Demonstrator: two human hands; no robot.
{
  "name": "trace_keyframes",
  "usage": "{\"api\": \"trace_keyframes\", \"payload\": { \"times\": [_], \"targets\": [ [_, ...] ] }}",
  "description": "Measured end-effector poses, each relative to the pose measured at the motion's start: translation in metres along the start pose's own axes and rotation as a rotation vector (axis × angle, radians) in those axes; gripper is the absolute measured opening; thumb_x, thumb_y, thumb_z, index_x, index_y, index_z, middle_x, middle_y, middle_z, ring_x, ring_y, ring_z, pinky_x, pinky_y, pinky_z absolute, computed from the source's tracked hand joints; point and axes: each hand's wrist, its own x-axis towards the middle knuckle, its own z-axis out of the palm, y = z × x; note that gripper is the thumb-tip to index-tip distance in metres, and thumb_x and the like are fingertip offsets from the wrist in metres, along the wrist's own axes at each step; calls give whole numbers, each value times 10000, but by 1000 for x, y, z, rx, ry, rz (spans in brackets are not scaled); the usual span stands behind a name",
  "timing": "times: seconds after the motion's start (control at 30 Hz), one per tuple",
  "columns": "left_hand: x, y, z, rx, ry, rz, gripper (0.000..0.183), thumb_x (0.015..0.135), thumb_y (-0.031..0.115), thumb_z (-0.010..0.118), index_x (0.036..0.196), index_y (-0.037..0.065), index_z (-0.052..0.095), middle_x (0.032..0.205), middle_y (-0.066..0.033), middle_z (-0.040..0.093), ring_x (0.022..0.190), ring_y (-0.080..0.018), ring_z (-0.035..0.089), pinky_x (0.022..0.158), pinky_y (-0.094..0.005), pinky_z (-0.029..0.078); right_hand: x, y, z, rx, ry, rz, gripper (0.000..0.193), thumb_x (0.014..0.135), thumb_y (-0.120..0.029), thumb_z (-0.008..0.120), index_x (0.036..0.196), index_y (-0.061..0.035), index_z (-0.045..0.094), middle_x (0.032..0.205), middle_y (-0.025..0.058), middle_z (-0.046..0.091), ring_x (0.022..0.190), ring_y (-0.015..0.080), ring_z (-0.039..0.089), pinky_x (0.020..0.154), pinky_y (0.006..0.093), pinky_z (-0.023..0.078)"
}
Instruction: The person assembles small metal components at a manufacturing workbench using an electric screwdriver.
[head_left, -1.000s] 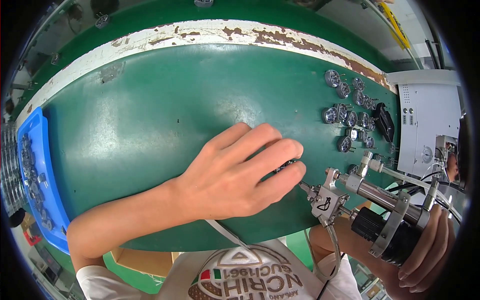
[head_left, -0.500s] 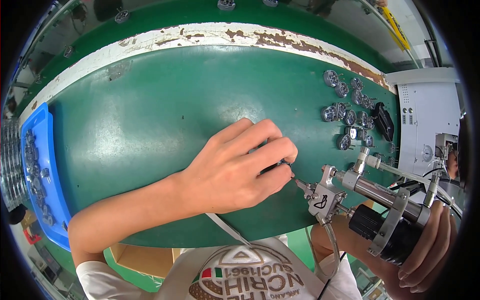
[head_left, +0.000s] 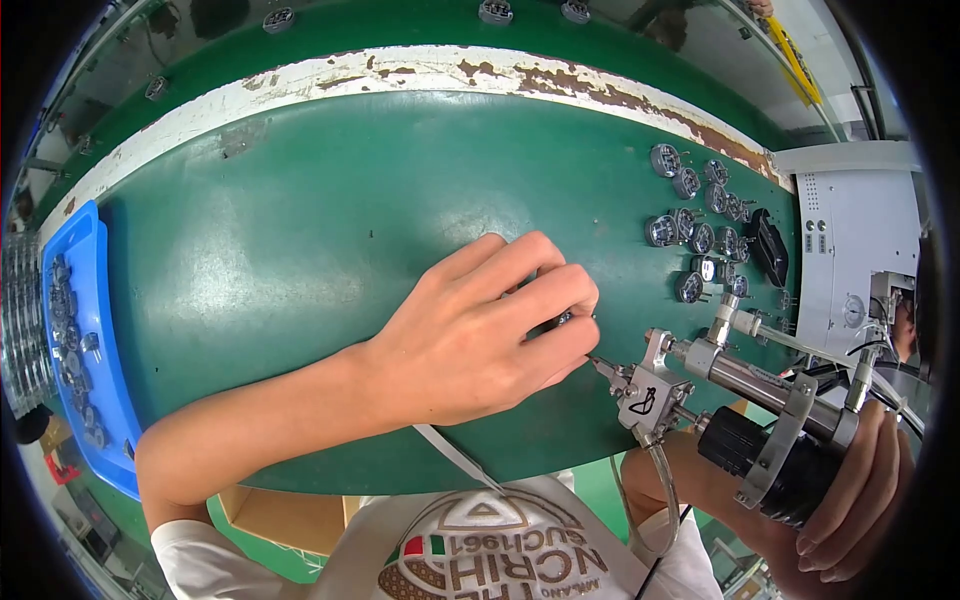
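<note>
Two grips: your left fingers [head_left: 568, 286] pinch a mostly hidden small part [head_left: 564, 319] beside the dispensing valve [head_left: 758, 388]; your right fingers [head_left: 864, 478] clasp that valve; best hold both steady.

Around the Workbench [head_left: 280, 210]

A parts tray [head_left: 112, 370] is lying along the workbench's left end, holding small parts [head_left: 70, 355]. Round modules [head_left: 702, 238] are clustering toward the workbench's far right corner. A machine cabinet [head_left: 850, 240] is standing at its right end. A pneumatic valve [head_left: 757, 382] is jutting over its near right edge, with the left hand [head_left: 490, 335] lying around its middle.
</note>
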Motion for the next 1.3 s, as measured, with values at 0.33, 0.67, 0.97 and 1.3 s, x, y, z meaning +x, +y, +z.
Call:
{"api": "trace_keyframes", "payload": {
  "times": [0.33,0.67,0.97,1.3],
  "targets": [
    [-7,-1,2,111,-100,-85,461,650,145,874,1081,99,718,1058,0,640,933,-203,597,725,-347,457,-8,-22,-10,2884,138,814,360,1113,-483,404,914,-184,433,622,-62,364,631,50,465,702,109,410],
    [-5,6,1,131,-129,-87,412,673,147,866,1058,99,727,1046,9,630,935,-192,596,726,-346,456,4,-24,1,3096,299,696,374,1098,-509,428,908,-186,444,591,-61,393,570,68,461,620,135,452],
    [-9,1,3,108,-128,-106,399,673,140,863,1045,92,726,1037,9,635,927,-191,599,721,-344,454,7,-51,6,3089,261,809,324,1074,-452,481,915,-171,460,578,-27,446,514,73,491,539,156,450],
    [-6,2,-1,91,-186,-163,366,668,114,850,1007,75,718,940,-17,577,866,-201,549,729,-347,413,19,-66,3,3089,268,893,268,1045,-382,546,924,-152,479,562,16,512,444,80,529,437,184,449]
  ]
}}
